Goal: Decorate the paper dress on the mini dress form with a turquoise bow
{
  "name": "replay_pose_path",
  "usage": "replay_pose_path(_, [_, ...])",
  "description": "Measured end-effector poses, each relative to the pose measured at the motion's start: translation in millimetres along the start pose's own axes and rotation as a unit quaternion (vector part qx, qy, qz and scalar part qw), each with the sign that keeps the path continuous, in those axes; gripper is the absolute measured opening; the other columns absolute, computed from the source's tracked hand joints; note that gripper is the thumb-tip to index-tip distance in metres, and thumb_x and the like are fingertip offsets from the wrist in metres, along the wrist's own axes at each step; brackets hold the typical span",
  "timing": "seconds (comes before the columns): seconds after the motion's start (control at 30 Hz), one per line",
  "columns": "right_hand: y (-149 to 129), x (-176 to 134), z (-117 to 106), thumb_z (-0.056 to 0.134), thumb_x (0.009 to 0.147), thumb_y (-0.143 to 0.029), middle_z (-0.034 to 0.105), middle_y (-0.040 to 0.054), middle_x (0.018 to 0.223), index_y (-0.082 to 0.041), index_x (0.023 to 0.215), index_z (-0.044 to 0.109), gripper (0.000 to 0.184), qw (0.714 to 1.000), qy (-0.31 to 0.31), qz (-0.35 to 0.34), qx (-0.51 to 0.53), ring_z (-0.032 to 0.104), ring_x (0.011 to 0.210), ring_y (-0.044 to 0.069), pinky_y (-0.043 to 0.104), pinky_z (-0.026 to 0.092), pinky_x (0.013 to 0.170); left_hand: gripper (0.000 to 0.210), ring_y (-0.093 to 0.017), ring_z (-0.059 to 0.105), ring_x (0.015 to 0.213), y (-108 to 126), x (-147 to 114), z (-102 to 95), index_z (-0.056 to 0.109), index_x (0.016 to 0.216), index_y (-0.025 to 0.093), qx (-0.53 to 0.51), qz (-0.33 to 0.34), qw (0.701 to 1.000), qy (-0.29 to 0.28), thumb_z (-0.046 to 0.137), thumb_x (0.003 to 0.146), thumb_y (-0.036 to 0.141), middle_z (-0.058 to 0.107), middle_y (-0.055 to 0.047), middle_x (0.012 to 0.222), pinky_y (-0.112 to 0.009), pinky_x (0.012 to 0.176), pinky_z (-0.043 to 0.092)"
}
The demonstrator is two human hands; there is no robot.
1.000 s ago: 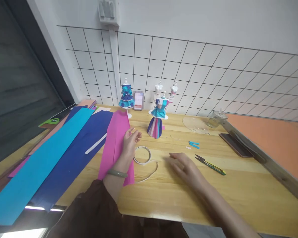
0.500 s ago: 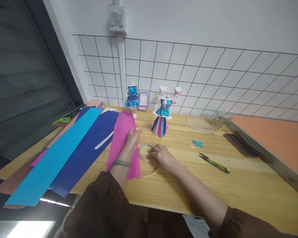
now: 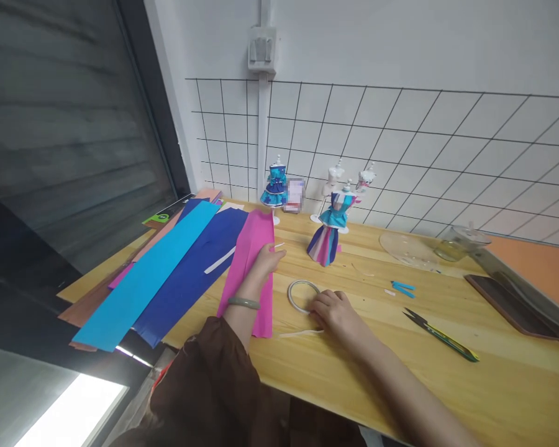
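Resting over the long pink sheet of crepe paper point(image 3: 254, 242), my left hand point(image 3: 263, 262) has its fingers pinched on a small narrow white strip point(image 3: 279, 244). My right hand point(image 3: 338, 313) is closed at the right edge of a narrow roll of tape point(image 3: 290, 295), which lies flat on the table. A loose pale end of tape point(image 3: 300, 334) stretches out to the left from under that hand. The fingertips of my right hand are partly hidden behind its knuckles.
Blue paper point(image 3: 200, 254) and a turquoise strip point(image 3: 153, 267) lie at left, with a white strip point(image 3: 220, 260) on the blue. Dressed mini mannequins point(image 3: 334, 217) stand behind. Yellow-green thread snips point(image 3: 442, 335), turquoise scraps point(image 3: 403, 288) and a dark phone point(image 3: 507, 304) are at right.
The whole view has swung left, so everything sits farther right in the picture. Both hands keep nearly the same places on the table; the loose tape end lies straighter.
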State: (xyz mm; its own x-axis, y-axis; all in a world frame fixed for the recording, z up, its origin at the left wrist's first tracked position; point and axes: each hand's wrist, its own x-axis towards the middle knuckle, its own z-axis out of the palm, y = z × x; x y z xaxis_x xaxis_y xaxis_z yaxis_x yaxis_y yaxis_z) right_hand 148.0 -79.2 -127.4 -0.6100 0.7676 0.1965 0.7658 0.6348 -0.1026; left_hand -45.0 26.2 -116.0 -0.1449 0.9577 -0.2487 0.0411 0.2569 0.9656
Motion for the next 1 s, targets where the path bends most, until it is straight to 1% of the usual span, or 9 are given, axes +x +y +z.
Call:
replay_pose_path(0.1, [16.7,-15.0,-0.1,0.043,0.094,-0.022,0.063,0.0043,0.081,-0.019,0.081,0.06,0.021,0.999,0.013,-0.002,-0.047,0.053,0.083,0.018,0.032,0.03,0.074,0.06,-0.008,0.045,0.057,-2.3,1.5,0.0,0.046,0.127,0.013,0.022,0.01,1.0,-0.001,0.068,0.073,0.029,0.049,0.002,0.07,-0.019,0.053,0.039])
replay_pose_path(0.2, [35.0,-38.5,-4.1,0.04,0.095,-0.022,0.063,0.0054,0.08,-0.019,0.085,0.061,0.023,0.995,0.033,-0.01,-0.092,0.053,0.078,0.018,0.032,0.031,0.073,0.059,-0.007,0.045,0.055,-5.4,3.7,1.0,0.046,0.127,0.012,0.051,0.024,0.998,-0.001,0.067,0.074,0.029,0.05,0.002,0.07,-0.019,0.052,0.038])
replay_pose_path(0.33, [62.0,-76.0,-11.3,0.04,0.093,-0.021,0.064,0.007,0.089,-0.019,0.093,0.061,0.021,0.993,0.028,0.022,-0.114,0.055,0.086,0.02,0.034,0.034,0.075,0.052,-0.008,0.051,0.058,-10.2,7.6,2.1,0.047,0.126,0.011,0.114,0.052,0.992,0.005,0.061,0.079,0.03,0.057,-0.003,0.079,-0.02,0.055,0.04])
replay_pose_path(0.4, [80.7,-92.5,-10.6,0.042,0.091,-0.022,0.065,0.0079,0.094,-0.02,0.101,0.061,0.022,0.991,0.026,0.038,-0.124,0.056,0.089,0.021,0.034,0.037,0.076,0.05,-0.01,0.056,0.067,-12.0,9.0,1.8,0.049,0.125,0.011,0.158,0.071,0.985,0.02,0.061,0.079,0.03,0.06,-0.005,0.086,-0.021,0.061,0.043])
replay_pose_path(0.5, [114.1,-108.2,-0.8,0.044,0.09,-0.03,0.067,0.0074,0.094,-0.024,0.097,0.065,0.023,0.992,0.028,0.031,-0.115,0.06,0.086,0.022,0.034,0.041,0.072,0.05,-0.017,0.057,0.093,-13.3,7.4,-0.5,0.051,0.123,0.015,0.245,0.108,0.962,0.062,0.064,0.075,0.027,0.061,-0.009,0.102,-0.026,0.08,0.043])
replay_pose_path(0.6, [139.0,-111.5,10.8,0.041,0.091,-0.034,0.069,0.0074,0.097,-0.025,0.097,0.067,0.028,0.993,0.057,0.03,-0.097,0.062,0.088,0.022,0.034,0.045,0.073,0.053,-0.026,0.044,0.118,-14.8,0.1,-3.3,0.049,0.125,0.021,0.339,0.128,0.924,0.12,0.062,0.074,0.022,0.054,-0.012,0.119,-0.037,0.098,0.033])
replay_pose_path(0.67, [145.0,-108.8,13.4,0.04,0.092,-0.038,0.069,0.0088,0.097,-0.022,0.094,0.067,0.031,0.991,0.099,0.028,-0.084,0.062,0.09,0.022,0.035,0.048,0.076,0.054,-0.032,0.038,0.123,-16.7,-5.4,-3.7,0.048,0.126,0.021,0.392,0.12,0.899,0.151,0.06,0.073,0.017,0.051,-0.016,0.123,-0.044,0.101,0.029])
replay_pose_path(0.8, [141.4,-97.1,6.4,0.043,0.091,-0.043,0.069,0.0087,0.098,-0.021,0.094,0.067,0.033,0.988,0.137,0.033,-0.056,0.062,0.094,0.023,0.038,0.048,0.084,0.053,-0.035,0.043,0.118,-20.2,-11.4,-2.1,0.046,0.127,0.02,0.464,0.102,0.864,0.168,0.052,0.075,0.011,0.052,-0.018,0.12,-0.048,0.093,0.033])
replay_pose_path(1.0, [148.5,-87.6,4.7,0.043,0.09,-0.041,0.07,0.0088,0.097,-0.021,0.093,0.067,0.031,0.987,0.153,0.051,-0.014,0.064,0.091,0.024,0.039,0.051,0.084,0.034,-0.033,0.05,0.11,-18.3,-9.0,-7.4,0.054,0.114,0.016,0.518,0.097,0.833,0.168,0.04,0.083,0.008,0.055,-0.019,0.113,-0.043,0.084,0.04])
